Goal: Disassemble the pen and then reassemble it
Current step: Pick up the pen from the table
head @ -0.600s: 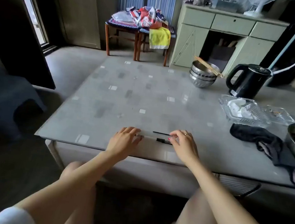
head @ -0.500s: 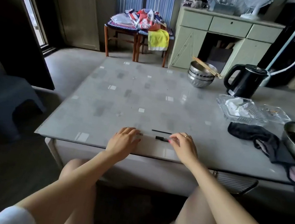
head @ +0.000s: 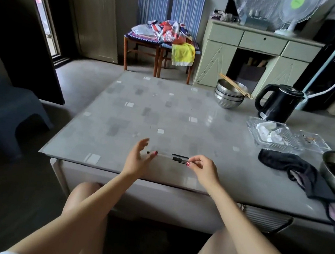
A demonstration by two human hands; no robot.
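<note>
Now the right hand [head: 203,170] pinches one black pen piece [head: 179,160] just above the tabletop [head: 163,116]. Left hand [head: 137,159] is spread open, holding nothing, its fingertip near the clear barrel [head: 164,154]; one thin refill [head: 180,155] lies between both hands.

Both bare forearms reach forward over the near edge of the worktop [head: 185,112]. The left hand [head: 137,161] is lifted with fingers spread loose. The right hand [head: 204,170] has its fingers pinched together.

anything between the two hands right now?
Head view: between left hand and right hand lie pen parts on the table: a clear barrel and thin black refill.
</note>
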